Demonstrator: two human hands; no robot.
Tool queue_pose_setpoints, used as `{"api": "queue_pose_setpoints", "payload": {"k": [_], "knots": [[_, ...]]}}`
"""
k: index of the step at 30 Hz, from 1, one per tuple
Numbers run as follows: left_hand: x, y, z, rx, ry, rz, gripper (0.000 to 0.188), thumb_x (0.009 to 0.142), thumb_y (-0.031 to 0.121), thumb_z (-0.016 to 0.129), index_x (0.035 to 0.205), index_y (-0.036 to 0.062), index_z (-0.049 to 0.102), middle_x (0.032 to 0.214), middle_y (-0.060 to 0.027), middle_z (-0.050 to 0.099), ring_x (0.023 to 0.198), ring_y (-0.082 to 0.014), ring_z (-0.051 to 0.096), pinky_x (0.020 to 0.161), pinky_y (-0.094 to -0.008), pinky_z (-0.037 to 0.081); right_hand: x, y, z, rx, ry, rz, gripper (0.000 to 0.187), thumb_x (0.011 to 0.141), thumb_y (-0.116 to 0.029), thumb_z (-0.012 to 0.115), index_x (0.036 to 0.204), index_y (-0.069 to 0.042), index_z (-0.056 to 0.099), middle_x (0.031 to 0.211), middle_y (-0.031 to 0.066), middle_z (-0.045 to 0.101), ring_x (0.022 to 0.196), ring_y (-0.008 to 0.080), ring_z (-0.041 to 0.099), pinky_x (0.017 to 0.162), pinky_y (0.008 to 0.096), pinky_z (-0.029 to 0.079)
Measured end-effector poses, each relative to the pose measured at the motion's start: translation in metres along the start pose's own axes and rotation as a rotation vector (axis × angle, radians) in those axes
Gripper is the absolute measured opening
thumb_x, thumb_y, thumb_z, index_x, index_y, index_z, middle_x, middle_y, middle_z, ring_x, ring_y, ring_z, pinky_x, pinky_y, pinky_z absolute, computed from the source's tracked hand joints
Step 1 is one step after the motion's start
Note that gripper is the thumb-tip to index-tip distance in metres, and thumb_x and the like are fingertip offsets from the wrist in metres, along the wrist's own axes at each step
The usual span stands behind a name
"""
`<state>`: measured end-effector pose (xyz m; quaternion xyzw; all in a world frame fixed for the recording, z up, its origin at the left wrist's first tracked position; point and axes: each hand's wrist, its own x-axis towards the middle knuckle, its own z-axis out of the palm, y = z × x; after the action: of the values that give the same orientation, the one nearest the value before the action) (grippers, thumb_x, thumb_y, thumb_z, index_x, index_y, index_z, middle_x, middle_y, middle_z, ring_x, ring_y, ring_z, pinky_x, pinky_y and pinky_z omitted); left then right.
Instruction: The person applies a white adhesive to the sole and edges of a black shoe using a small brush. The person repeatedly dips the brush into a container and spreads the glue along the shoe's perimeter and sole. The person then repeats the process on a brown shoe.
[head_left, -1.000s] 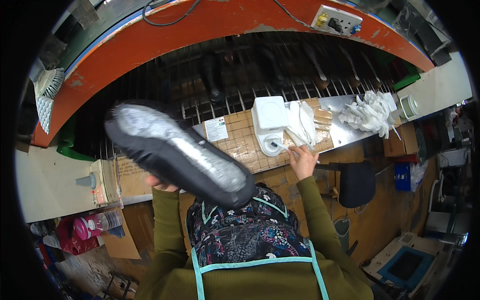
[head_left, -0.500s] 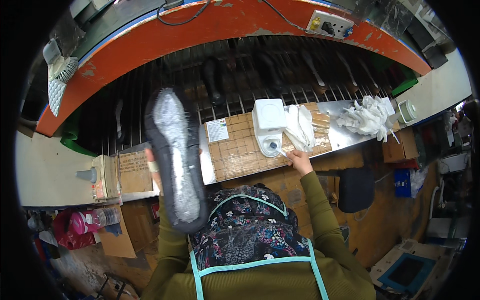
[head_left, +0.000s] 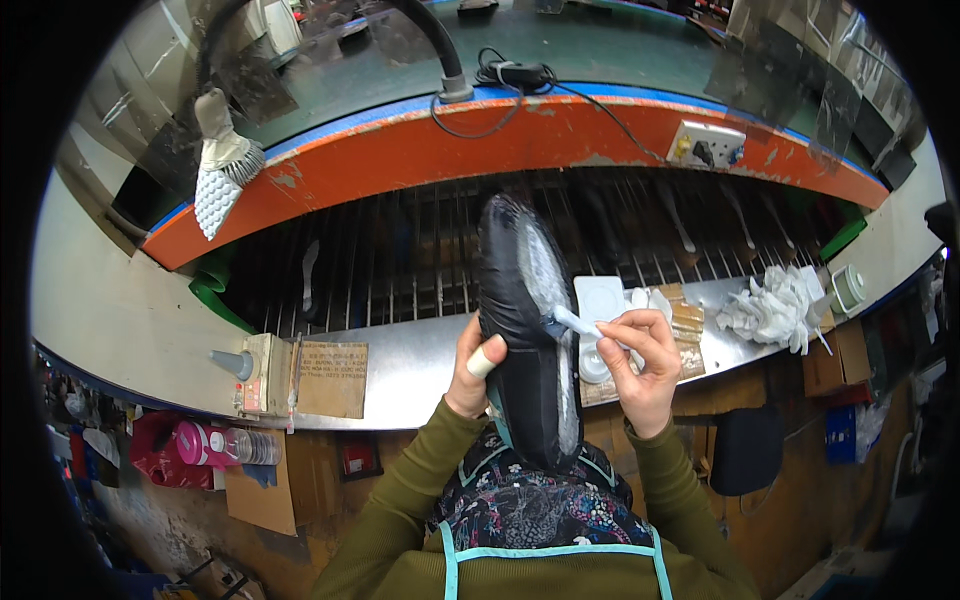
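Observation:
A black shoe [head_left: 520, 330] stands on end in front of me, its grey-white sole turned to the right. My left hand [head_left: 474, 368] grips it from the left at mid-length; one finger wears a pale wrap. My right hand [head_left: 640, 365] holds a small white brush [head_left: 578, 322] whose tip touches the sole's edge. Just behind the right hand a white container [head_left: 600, 300] sits on a wooden board [head_left: 688, 322].
A metal bench [head_left: 400, 370] runs across, with a rack of dark rods [head_left: 400, 260] behind it and an orange rail [head_left: 520, 140] above. A pile of white rags [head_left: 775, 310] lies at the right, a cardboard box [head_left: 325, 365] and a lamp [head_left: 220, 160] at the left.
The shoe has swung from my left to upright in front of me. My right hand has left the board and come to the sole with the brush in it.

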<state>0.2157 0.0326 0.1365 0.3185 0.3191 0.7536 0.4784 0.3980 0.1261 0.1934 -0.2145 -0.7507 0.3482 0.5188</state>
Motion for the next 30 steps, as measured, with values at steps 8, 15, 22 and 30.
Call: {"api": "queue_pose_setpoints", "payload": {"k": [8, 15, 22, 30], "knots": [[-0.003, 0.015, 0.004, 0.163, -0.028, 0.026, 0.071, 0.08, 0.03, 0.072, 0.137, -0.0021, 0.043, 0.124, -0.0085, 0.056, 0.114, -0.0169, 0.053, 0.1, -0.0302, 0.039, 0.027, 0.002, 0.027, 0.054, 0.02, 0.0, 0.016, 0.082, -0.002, 0.072, 0.097, -0.005, 0.074, 0.093, 0.0045, 0.055, 0.073, 0.0081, 0.052, 0.054, 0.0203, 0.042], [-0.006, 0.025, 0.0, 0.21, -0.04, 0.054, 0.069, 0.081, 0.023, 0.072, 0.136, -0.0048, 0.043, 0.124, -0.0094, 0.056, 0.115, -0.0167, 0.052, 0.102, -0.0299, 0.037, 0.062, 0.002, 0.04, 0.039, 0.016, -0.065, 0.015, 0.082, -0.004, 0.073, 0.097, -0.004, 0.074, 0.088, 0.0031, 0.056, 0.066, 0.0073, 0.051, 0.054, 0.0202, 0.041], [-0.01, 0.032, -0.005, 0.231, -0.045, 0.04, 0.067, 0.081, 0.022, 0.072, 0.136, -0.0046, 0.043, 0.124, -0.0104, 0.056, 0.115, -0.017, 0.052, 0.102, -0.0301, 0.037, 0.085, 0.009, 0.047, 0.001, 0.044, -0.152, 0.013, 0.081, -0.005, 0.074, 0.094, -0.006, 0.075, 0.09, 0.0035, 0.056, 0.068, 0.008, 0.054, 0.053, 0.0207, 0.042], [-0.007, 0.039, -0.005, 0.182, -0.02, -0.007, 0.067, 0.082, 0.028, 0.07, 0.135, -0.0029, 0.044, 0.123, -0.0101, 0.057, 0.113, -0.0169, 0.054, 0.101, -0.0309, 0.039, 0.083, 0.021, 0.037, 0.036, -0.15, -0.203, 0.018, 0.076, -0.003, 0.076, 0.093, -0.008, 0.075, 0.09, 0.0034, 0.057, 0.072, 0.0108, 0.056, 0.052, 0.021, 0.043]]}}
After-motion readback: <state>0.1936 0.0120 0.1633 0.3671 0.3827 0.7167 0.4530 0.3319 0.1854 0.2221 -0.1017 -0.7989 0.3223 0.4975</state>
